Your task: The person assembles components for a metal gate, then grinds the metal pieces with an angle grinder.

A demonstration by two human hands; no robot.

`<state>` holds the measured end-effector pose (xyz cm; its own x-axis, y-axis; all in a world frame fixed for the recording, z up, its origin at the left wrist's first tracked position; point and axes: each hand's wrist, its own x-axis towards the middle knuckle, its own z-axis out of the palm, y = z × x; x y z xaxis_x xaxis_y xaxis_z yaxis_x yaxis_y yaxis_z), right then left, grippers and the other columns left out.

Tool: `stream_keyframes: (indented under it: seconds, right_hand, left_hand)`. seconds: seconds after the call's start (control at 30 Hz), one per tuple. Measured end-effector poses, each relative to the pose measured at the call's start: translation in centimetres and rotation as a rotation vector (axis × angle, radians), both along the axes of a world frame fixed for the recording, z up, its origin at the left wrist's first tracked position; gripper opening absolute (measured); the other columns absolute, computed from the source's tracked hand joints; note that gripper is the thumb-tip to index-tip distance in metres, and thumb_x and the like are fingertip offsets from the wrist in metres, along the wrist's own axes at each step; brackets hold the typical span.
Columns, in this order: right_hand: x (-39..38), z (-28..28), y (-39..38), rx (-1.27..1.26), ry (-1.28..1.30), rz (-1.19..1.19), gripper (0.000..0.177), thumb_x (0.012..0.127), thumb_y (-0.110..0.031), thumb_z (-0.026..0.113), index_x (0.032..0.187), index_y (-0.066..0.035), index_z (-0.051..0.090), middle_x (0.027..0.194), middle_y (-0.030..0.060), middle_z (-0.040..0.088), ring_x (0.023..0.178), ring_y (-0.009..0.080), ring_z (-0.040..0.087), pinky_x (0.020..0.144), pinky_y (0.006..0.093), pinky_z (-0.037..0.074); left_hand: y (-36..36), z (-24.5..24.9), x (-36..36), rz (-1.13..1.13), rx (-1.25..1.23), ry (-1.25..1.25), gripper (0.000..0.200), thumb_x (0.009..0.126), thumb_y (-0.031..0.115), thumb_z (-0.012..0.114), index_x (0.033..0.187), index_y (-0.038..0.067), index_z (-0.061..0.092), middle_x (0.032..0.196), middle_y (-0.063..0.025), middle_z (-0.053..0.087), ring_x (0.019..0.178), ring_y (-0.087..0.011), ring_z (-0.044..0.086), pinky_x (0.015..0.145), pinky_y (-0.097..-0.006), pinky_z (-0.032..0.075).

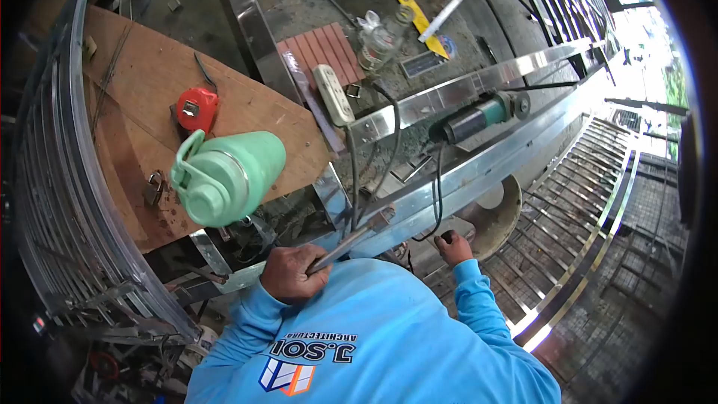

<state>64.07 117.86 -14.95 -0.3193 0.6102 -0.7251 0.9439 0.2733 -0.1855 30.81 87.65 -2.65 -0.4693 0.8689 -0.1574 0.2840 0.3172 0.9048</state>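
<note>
My left hand (294, 274) is closed around the handle of a slim tool (351, 239) with a metal shaft and a blunt, rusty-looking head. The tool's head lies over the edge of a long silver metal tube (456, 183). My right hand (454, 249) is low in front of me, fingers curled; a small dark spot shows at the fingers, and I cannot make out what it is. A green angle grinder (479, 118) rests between the metal tubes beyond my right hand, its black cord (438, 187) hanging down over the tube.
A mint-green bottle (232, 176), a red tape measure (197, 109) and a padlock (154, 188) sit on a brown board (277, 123). Beyond are a power strip (333, 96), a glass jar (378, 46) and a yellow level (407, 4). Barred metal frames (576, 217) stand to both sides.
</note>
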Motion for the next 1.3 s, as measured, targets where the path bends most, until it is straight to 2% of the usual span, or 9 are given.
stream_keyframes:
  seconds: [0.17, 0.23, 0.33, 0.47, 0.67, 0.77, 0.8, 1.0, 1.3]
  right_hand:
    - [2.2, -3.7, 1.7, 0.074, 0.162, 0.705, 0.04, 0.087, -0.038, 0.067, 0.097, 0.0, 0.064, 0.097, 0.024, 0.07, 0.091, 0.0405, 0.067, 0.08, 0.0501, 0.052]
    - [-3.1, -0.6, 0.3, -0.165, -0.06, -0.16, 0.037, 0.089, -0.036, 0.067, 0.095, 0.001, 0.064, 0.088, 0.0221, 0.071, 0.083, 0.0386, 0.069, 0.075, 0.0469, 0.054]
    - [-2.5, -0.6, -0.5, -0.213, -0.016, -0.3, 0.039, 0.09, -0.037, 0.066, 0.095, 0.001, 0.065, 0.081, 0.0202, 0.071, 0.074, 0.0354, 0.07, 0.069, 0.0438, 0.055]
    - [1.8, -2.8, 0.5, -0.153, -0.054, -0.158, 0.042, 0.091, -0.038, 0.066, 0.098, 0.003, 0.067, 0.083, 0.019, 0.073, 0.074, 0.0295, 0.072, 0.066, 0.0417, 0.055]
    - [8.5, -7.2, 4.7, 0.059, -0.15, 0.849, 0.031, 0.093, -0.032, 0.059, 0.117, -0.014, 0.066, 0.115, 0.0217, 0.067, 0.103, 0.041, 0.065, 0.085, 0.0479, 0.054]
    - [10.5, -8.9, 5.4, 0.084, -0.13, 0.73, 0.029, 0.093, -0.03, 0.055, 0.12, -0.021, 0.064, 0.126, 0.022, 0.061, 0.109, 0.0428, 0.062, 0.087, 0.0492, 0.054]
    - [12.3, -11.0, 6.3, 0.173, -0.041, 0.917, 0.036, 0.094, -0.031, 0.057, 0.125, -0.013, 0.06, 0.113, 0.0206, 0.067, 0.094, 0.0398, 0.068, 0.08, 0.0461, 0.057]
    - [14.8, -11.8, 1.6, 0.055, 0.017, 0.593, 0.036, 0.093, -0.032, 0.058, 0.123, -0.012, 0.06, 0.109, 0.02, 0.067, 0.089, 0.0384, 0.068, 0.076, 0.0459, 0.057]
    - [12.4, -13.6, -5.3, -0.042, 0.041, 0.631, 0.038, 0.093, -0.034, 0.06, 0.121, -0.009, 0.059, 0.102, 0.0191, 0.067, 0.082, 0.0363, 0.068, 0.069, 0.0455, 0.057]
  left_hand:
    - [0.6, 0.0, -1.0, 0.07, -0.042, -0.09, 0.024, 0.079, 0.017, 0.076, 0.094, 0.005, 0.062, 0.066, -0.0138, 0.064, 0.059, -0.034, 0.066, 0.054, -0.0406, 0.052]
    - [0.3, -0.5, -1.3, 0.111, -0.038, -0.135, 0.024, 0.08, 0.018, 0.076, 0.096, 0.006, 0.062, 0.068, -0.014, 0.064, 0.059, -0.0345, 0.066, 0.054, -0.0414, 0.052]
    - [0.4, -1.2, -0.8, 0.139, -0.043, -0.188, 0.025, 0.082, 0.019, 0.074, 0.1, 0.006, 0.061, 0.072, -0.0146, 0.065, 0.063, -0.0352, 0.067, 0.056, -0.0423, 0.052]
    - [-0.1, -1.8, 0.9, 0.226, 0.009, -0.156, 0.025, 0.084, 0.02, 0.073, 0.103, 0.007, 0.061, 0.078, -0.0157, 0.067, 0.069, -0.036, 0.067, 0.061, -0.043, 0.052]
    - [-3.6, 0.4, 6.0, 0.345, 0.164, -0.043, 0.02, 0.085, 0.019, 0.071, 0.099, 0.008, 0.062, 0.072, -0.0131, 0.066, 0.063, -0.0342, 0.066, 0.061, -0.042, 0.052]
    - [-6.4, 2.6, 9.7, 0.425, 0.115, 0.02, 0.02, 0.085, 0.017, 0.071, 0.099, 0.007, 0.062, 0.073, -0.0133, 0.066, 0.063, -0.0342, 0.066, 0.062, -0.0415, 0.052]
    - [-7.4, 3.2, 11.0, 0.438, 0.119, 0.078, 0.022, 0.084, 0.016, 0.072, 0.1, 0.006, 0.061, 0.073, -0.014, 0.067, 0.065, -0.035, 0.067, 0.061, -0.0419, 0.052]
    - [-14.8, 4.6, 20.1, 0.521, 0.081, 0.238, 0.022, 0.084, 0.016, 0.073, 0.1, 0.008, 0.062, 0.073, -0.0137, 0.067, 0.066, -0.0342, 0.069, 0.057, -0.0424, 0.053]
    - [-24.1, 8.1, 26.8, 0.665, 0.26, 0.644, 0.021, 0.082, 0.015, 0.075, 0.097, 0.006, 0.065, 0.068, -0.01, 0.066, 0.058, -0.03, 0.066, 0.052, -0.0395, 0.052]
